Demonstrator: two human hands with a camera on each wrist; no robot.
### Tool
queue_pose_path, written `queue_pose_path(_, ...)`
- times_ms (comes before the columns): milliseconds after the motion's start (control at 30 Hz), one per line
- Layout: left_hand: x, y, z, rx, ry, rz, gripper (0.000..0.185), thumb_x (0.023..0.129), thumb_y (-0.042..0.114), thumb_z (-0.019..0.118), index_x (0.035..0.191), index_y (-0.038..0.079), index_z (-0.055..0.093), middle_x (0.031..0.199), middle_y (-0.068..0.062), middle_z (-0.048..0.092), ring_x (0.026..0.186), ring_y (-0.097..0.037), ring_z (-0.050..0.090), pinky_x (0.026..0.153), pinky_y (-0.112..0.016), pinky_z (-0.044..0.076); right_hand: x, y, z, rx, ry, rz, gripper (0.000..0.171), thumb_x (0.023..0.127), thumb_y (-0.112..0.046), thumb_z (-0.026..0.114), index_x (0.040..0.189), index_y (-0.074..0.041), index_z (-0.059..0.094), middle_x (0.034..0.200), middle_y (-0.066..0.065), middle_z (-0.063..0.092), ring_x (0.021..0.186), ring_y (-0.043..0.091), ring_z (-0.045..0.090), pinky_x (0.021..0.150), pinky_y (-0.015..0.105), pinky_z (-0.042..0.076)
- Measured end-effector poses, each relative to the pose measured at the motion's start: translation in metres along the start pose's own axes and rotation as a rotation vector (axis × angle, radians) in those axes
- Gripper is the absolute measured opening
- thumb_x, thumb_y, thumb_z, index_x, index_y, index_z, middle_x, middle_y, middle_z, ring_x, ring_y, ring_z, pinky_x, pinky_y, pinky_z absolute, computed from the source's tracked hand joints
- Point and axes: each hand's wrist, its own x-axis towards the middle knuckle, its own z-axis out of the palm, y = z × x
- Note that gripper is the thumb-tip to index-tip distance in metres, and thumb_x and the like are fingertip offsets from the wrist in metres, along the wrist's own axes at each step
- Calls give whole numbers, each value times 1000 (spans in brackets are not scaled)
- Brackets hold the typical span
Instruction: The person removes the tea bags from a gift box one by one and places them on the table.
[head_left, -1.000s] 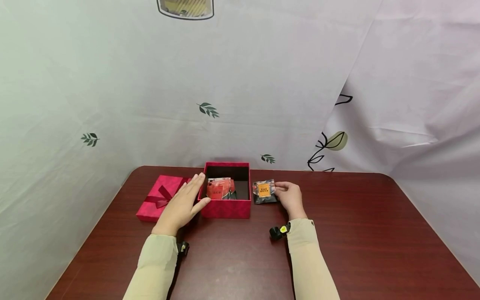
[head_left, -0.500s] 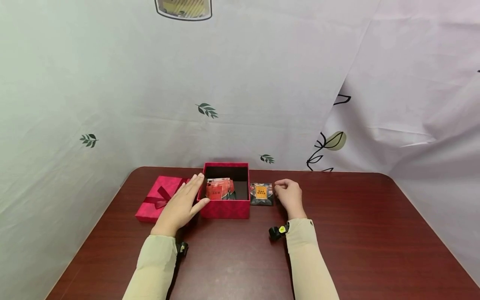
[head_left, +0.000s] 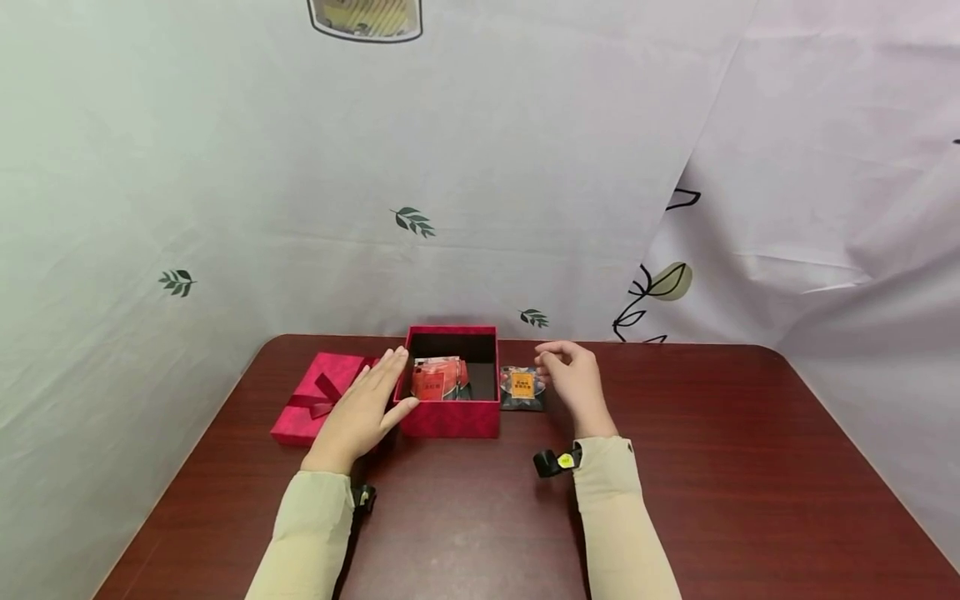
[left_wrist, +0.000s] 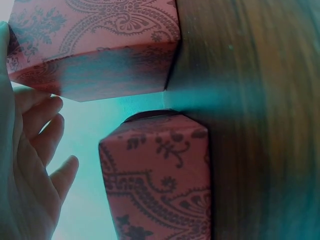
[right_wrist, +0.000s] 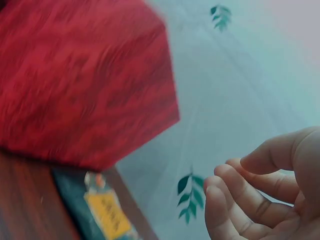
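Dark packet (head_left: 522, 387) lies between red box (head_left: 452, 417) and right hand (head_left: 572, 383).

Red paisley-patterned box (head_left: 450, 417), matching red lid (head_left: 315, 396) with ribbon bow, black packet (head_left: 522, 387) with orange label, dark reddish-brown table (head_left: 712, 467), leaf-printed backdrop (head_left: 480, 183).

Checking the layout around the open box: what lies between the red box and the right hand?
In the head view, a dark packet with an orange label lies flat on the table, between the red box and the right hand.

Left hand (head_left: 365, 408) against red box (head_left: 452, 417), right hand (head_left: 573, 385) above dark packet (head_left: 522, 388)
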Motion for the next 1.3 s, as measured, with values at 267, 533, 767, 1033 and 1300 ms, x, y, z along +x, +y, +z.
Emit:
queue_pose_path(267,-1,0,-1,4,1,9,79,100,46,59,160,6,28,166,-11,26,154,-31,20,123,-56,17,-12,-21,5,135,-68,-35,19,99,-6,59,110,4,72,92,15,72,76,24,72,71,34,63)
queue_pose_path(533,-1,1,0,8,16,21,78,100,45,60,159,4,30,165,-13,28,153,-33,22,123,-57,19,-27,-31,31,184,-188,-129,20,98,-1,58,112,10,69,97,22,72,79,25,74,75,32,63)
queue_pose_path(767,-1,1,0,11,16,20,78,100,44,60,159,4,30,165,-13,27,153,-34,23,123,-56,18,-35,-34,49,168,-227,-143,22,98,1,60,117,8,69,107,24,72,83,21,74,79,31,62)
queue_pose_path(1033,-1,-2,-1,4,16,7,79,100,46,59,160,5,29,166,-13,27,152,-35,24,123,-56,18,-37,-35,61,163,-272,-152,27,98,3,57,124,9,65,115,26,70,99,34,73,88,40,59)
queue_pose_path(1300,-1,-2,0,-2,25,26,79,100,48,58,159,4,30,165,-14,29,152,-34,25,122,-57,20,-31,-34,75,-44,-266,-222,30,100,-6,57,127,2,67,120,20,70,107,31,70,93,42,57)
